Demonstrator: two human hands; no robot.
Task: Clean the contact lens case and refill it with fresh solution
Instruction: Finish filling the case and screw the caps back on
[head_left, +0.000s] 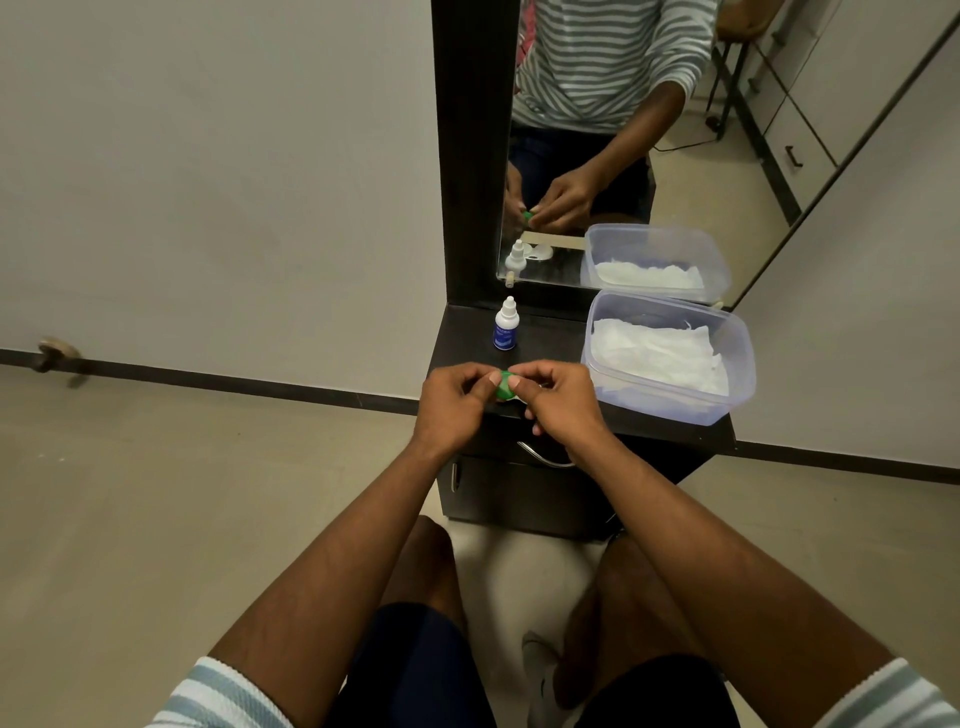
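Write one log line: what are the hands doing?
left hand pinches green cap | right hand pinches cap | solution bottle upright behind

Most of the green lens case (503, 391) is covered by the fingers of the two hands, so only a small green patch shows; whether its caps are on cannot be told. The label on the small dropper bottle (505, 325) is too small to read. The mirror (597, 130) is cut off by the top edge. The bench (540, 332) front is partly hidden behind the hands
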